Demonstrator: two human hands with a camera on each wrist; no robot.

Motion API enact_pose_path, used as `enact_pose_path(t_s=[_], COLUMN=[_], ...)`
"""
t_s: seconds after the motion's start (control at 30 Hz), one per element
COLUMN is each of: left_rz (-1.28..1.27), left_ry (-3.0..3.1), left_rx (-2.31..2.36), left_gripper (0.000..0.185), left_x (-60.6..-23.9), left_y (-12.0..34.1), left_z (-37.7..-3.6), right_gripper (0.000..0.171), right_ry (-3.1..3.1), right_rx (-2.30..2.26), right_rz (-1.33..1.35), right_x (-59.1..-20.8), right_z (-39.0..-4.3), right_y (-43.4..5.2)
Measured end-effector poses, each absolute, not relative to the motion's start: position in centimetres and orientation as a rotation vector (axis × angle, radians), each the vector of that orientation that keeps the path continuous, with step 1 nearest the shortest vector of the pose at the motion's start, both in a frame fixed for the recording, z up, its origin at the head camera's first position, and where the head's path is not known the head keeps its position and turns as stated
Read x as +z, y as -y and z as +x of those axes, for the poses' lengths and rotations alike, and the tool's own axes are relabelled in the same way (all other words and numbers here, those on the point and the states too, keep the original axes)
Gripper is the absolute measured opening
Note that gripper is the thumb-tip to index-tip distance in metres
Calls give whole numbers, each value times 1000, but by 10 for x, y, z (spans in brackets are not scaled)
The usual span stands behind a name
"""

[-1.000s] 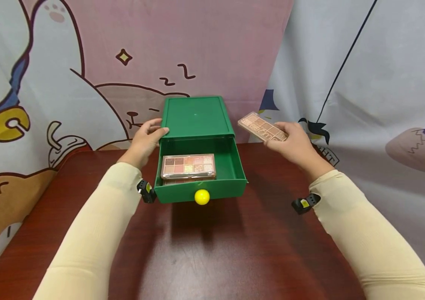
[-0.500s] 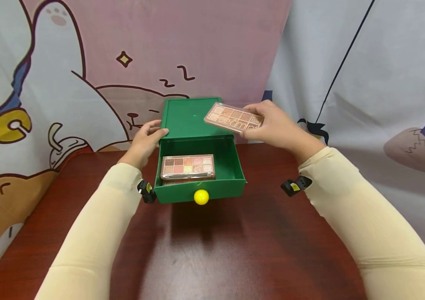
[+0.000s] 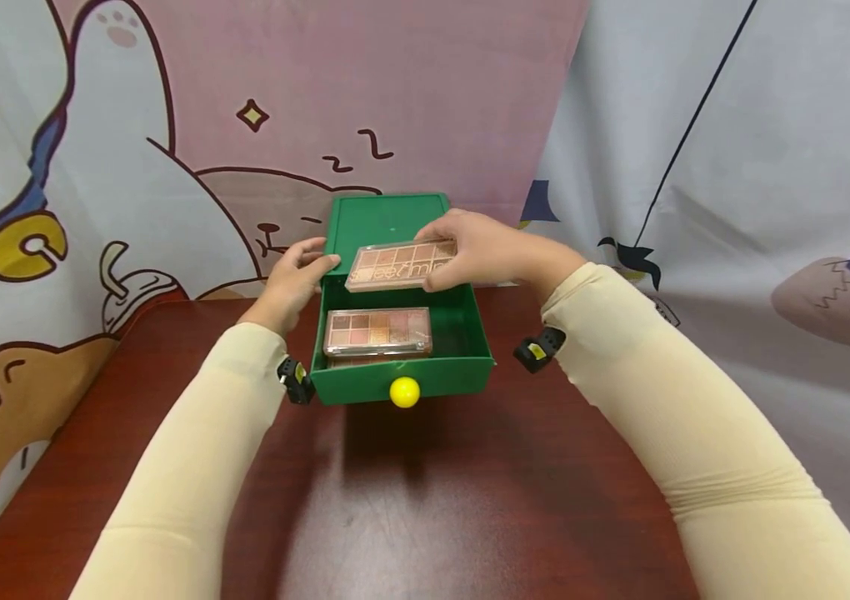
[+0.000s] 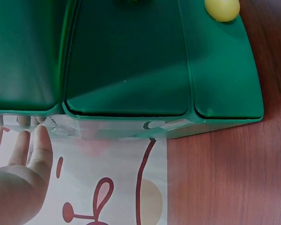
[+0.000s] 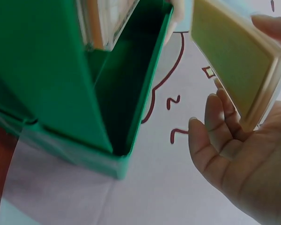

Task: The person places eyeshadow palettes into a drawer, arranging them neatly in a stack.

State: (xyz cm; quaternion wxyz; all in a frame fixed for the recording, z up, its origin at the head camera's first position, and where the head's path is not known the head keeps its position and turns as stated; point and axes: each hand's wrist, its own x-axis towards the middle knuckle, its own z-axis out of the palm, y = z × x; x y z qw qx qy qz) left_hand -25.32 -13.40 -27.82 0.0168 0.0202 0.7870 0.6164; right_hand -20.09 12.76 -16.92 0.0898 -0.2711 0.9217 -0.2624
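My right hand [image 3: 496, 250] grips a clear-lidded eyeshadow palette [image 3: 387, 265] by its right end, over the back of the pulled-out green drawer [image 3: 443, 379]. From the right wrist view, the palette's plain underside [image 5: 234, 61] shows, fingers and thumb at its edges. Inside the drawer, toward the left, lies another eyeshadow palette [image 3: 377, 331] on top of a further one, mostly hidden. My left hand [image 3: 293, 283] rests against the left side of the green drawer box [image 3: 365, 217], thumb at its top edge. In the left wrist view, its fingers [image 4: 43, 145] extend straight along that side.
A yellow ball knob [image 3: 405, 392] sticks out from the drawer's front. The box stands at the back of a dark red-brown wooden table [image 3: 365, 525]. Right behind it hangs a cartoon-printed cloth [image 3: 470, 100].
My right hand has carried its palette leftward from beside the box, over the box top, and lower toward the drawer. The palette has turned nearly level. My left hand has stayed put.
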Motion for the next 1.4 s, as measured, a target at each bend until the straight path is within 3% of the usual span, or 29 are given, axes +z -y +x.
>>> enact_pose_path(t_s=[0.87,1.1,1.4], left_rz=[52,55,50], left_ry=[-2425,-2424,-2422], left_rx=[1926,1926,1922], left_gripper=[58,58,58], left_x=[-277,-277,-278], left_y=[135,135,135], left_z=[-255,-255,-254], right_gripper=[59,68,66], right_ry=[-2465,-2474,-2482], right_rx=[-519,-334,-771], right_rz=[-823,-782,-755], right_x=[-173,-173,-165], right_z=[-216,-217,-218], right_y=[-79,-81,-104])
